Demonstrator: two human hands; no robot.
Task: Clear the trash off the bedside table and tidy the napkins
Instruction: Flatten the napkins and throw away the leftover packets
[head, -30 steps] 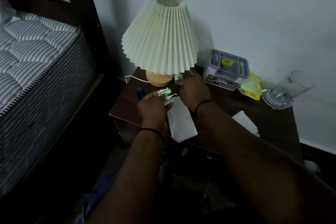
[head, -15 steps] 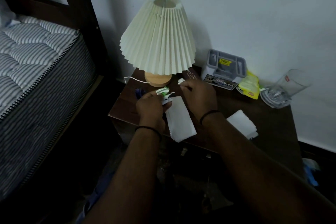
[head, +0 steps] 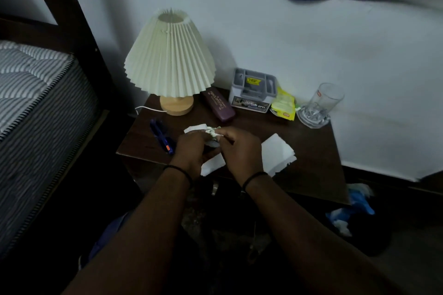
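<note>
Holding the crumpled trash (head: pixel 214 132) pinched between them, the left hand (head: pixel 191 148) and the right hand (head: pixel 241 151) meet near the front edge of the bedside table (head: pixel 311 151); a loose napkin (head: pixel 278 154) lies just right of the right hand, long axis toward the front right corner.

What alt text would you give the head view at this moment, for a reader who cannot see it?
Over a dark wooden bedside table, the left hand and right hand together pinch a crumpled green-and-white wrapper above a white napkin. A second napkin lies to the right; behind stand a pleated lamp, glasses case, grey organiser and tipped glass.
</note>
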